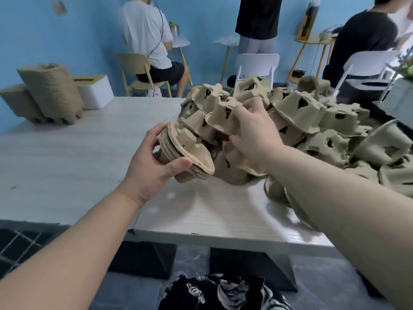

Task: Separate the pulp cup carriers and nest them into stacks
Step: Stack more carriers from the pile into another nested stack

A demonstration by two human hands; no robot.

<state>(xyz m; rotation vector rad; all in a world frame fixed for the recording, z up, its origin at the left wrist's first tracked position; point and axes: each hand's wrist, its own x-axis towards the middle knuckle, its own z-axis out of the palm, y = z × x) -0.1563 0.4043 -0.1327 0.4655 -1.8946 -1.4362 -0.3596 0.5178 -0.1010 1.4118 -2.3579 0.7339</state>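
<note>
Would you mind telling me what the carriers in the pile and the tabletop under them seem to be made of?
Carriers in the pile: moulded paper pulp, by their dull tan, rough matte surface and ragged edges. Tabletop: probably a pale wood-grain laminate, going by the fine streaks and the soft sheen near its front edge; solid wood cannot be ruled out.

A shared workroom is shown: blue walls (67, 36), a long bench (78, 142) heaped with pulp carriers (297, 117), people seated on chairs (136, 70).

Two hands (147, 166); three people (147, 34); three chairs (257, 63); two finished stacks (51, 90).
</note>
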